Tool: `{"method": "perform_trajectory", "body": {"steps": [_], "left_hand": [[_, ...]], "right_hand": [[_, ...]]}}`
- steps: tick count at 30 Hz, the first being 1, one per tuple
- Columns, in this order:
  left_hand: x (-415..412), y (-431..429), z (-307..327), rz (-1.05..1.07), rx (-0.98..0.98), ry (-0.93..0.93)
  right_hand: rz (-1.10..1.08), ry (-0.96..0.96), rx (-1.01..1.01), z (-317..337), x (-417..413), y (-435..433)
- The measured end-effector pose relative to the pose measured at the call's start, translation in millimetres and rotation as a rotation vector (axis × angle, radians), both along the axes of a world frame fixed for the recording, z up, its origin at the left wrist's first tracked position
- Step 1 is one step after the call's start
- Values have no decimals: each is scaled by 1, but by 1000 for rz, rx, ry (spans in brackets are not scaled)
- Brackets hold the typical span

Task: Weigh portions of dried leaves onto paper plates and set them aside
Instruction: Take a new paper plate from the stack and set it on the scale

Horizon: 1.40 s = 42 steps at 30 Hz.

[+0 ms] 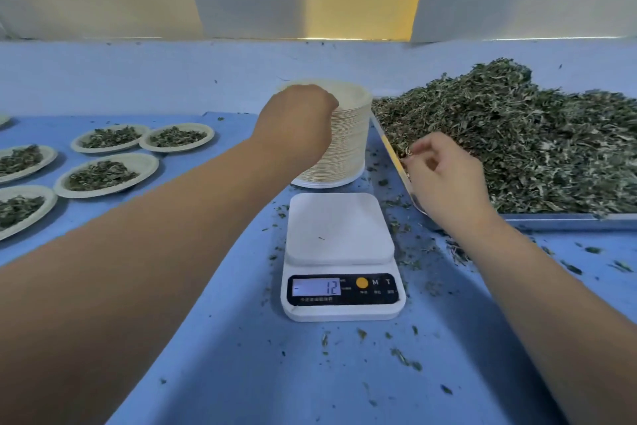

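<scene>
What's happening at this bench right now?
A person is portioning leaves. The left hand grips the top of the tall stack of beige paper plates, behind the white digital scale. The right hand pinches leaves at the left edge of the heap of dried green leaves on the shallow metal tray. The scale's platform holds no plate yet; its display reads minus 12. Filled paper plates sit on the blue table to the left.

Blue table (213, 373), scale (341, 252), plate stack (348, 149), leaf tray (551, 220)
</scene>
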<state>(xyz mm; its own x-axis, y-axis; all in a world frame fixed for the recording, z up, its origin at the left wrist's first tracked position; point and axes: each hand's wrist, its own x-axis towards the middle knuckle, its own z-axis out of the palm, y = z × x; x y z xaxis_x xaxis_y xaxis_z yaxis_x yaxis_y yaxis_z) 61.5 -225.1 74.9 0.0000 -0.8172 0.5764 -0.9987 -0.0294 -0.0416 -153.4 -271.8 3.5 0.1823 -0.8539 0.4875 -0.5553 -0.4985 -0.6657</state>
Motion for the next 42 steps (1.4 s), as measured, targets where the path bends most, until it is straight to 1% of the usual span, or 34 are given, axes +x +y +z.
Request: {"method": "perform_trajectory", "body": {"steps": [2,3,5,8,16,26,29,35,38,39,40,42], "left_hand": [[0,-2,0,20,16,-76],[1,-4,1,30,17,-109],[1,-6,4,48,37,-154],[2,-8,7,73,87,-235],[5,-10,17,72,166,-530],[-2,-8,35,69,302,-711],[-5,-12,34,61,298,-752],[-5,-20,23,13,197,-664],[-7,-20,23,27,65,-561],[-7,-19,24,51,-8,-469],[-7,-18,25,75,-88,-337],[-6,-13,25,105,-249,13]], "right_hand": [[-74,346,-56,-12,-10,-10],[-103,478,-62,-15,-12,-12],[-112,608,2,-16,-11,-12],[-95,697,80,-17,-8,-11],[-125,649,35,-20,-9,-10],[-134,634,0,-24,-10,-13],[-130,620,-21,-26,-10,-13],[-111,593,-58,-28,-11,-15],[-157,642,-145,-27,-10,-12],[-176,676,-133,-26,-10,-11],[-179,703,-90,-25,-10,-11],[-145,711,17,-24,-10,-13]]}}
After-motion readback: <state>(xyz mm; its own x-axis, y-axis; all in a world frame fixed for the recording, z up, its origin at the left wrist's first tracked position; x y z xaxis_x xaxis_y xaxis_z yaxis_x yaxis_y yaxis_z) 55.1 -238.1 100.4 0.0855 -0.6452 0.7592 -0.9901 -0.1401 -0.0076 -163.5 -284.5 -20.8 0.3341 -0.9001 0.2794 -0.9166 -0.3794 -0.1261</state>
